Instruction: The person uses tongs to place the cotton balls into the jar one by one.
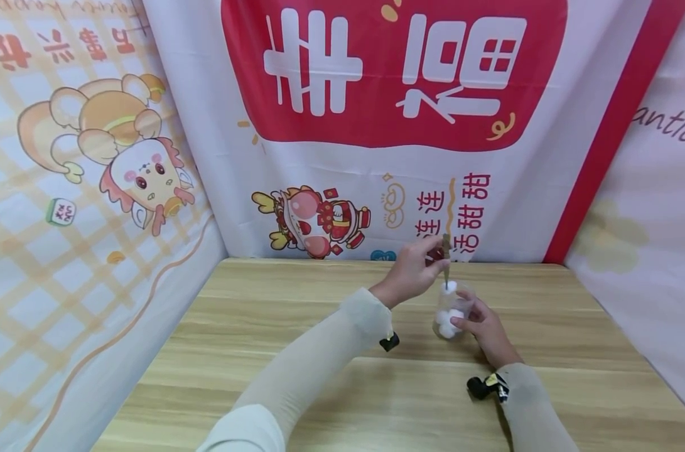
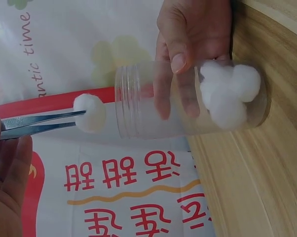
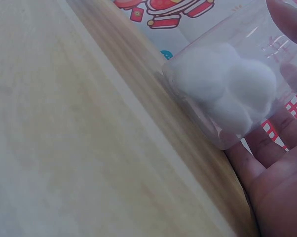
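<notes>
My left hand (image 1: 412, 269) pinches metal tweezers (image 2: 40, 123), and one white cotton ball (image 2: 91, 113) is caught between their tips. That ball is just outside the mouth of a clear, lidless plastic jar (image 2: 138, 98), apart from its threaded rim in the left wrist view. Several more cotton balls (image 3: 222, 84) lie at the bottom of the jar. Around the jar's side curl the thumb and fingers of my right hand (image 1: 489, 333), holding it on the table. The jar looks slightly tilted in the head view.
Under the jar is a wood-grain table (image 1: 342, 389). A printed cloth backdrop (image 1: 342, 163) rises at its far edge, with more printed cloth at the left (image 1: 110, 251) and right. Small black cameras (image 1: 390, 341) are strapped at both wrists.
</notes>
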A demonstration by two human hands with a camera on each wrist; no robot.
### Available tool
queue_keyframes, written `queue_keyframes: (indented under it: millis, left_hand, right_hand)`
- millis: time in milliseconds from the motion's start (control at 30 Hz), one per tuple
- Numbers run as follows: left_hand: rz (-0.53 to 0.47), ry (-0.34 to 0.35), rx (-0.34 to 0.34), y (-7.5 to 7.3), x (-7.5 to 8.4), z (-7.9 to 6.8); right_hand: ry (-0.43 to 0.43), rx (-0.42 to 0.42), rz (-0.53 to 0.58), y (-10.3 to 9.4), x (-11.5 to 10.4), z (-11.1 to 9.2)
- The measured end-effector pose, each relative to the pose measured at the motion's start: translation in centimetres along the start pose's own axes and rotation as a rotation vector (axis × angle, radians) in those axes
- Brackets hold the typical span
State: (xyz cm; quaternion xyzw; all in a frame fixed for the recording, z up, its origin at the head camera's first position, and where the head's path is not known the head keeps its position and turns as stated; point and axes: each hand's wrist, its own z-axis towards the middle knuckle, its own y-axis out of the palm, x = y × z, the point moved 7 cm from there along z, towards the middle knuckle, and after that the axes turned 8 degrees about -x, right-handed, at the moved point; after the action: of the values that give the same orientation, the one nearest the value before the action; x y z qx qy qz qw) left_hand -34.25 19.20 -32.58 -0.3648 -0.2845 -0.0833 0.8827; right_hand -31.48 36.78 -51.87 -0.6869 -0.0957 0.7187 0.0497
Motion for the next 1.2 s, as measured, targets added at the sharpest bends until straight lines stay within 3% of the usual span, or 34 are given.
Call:
queue_keyframes:
  millis: [533,1200]
  left_hand:
    - [0.014,0.001,0.012,1.6,-0.2,0.9]
    - [-0.016,-0.049,0.019,2.5,-2.0,0.6]
  right_hand:
    - [0.005,-0.005,0.033,0.0,0.1,0.1]
    - [0.003,0.001,0.053,-0.1,0.2,0.2]
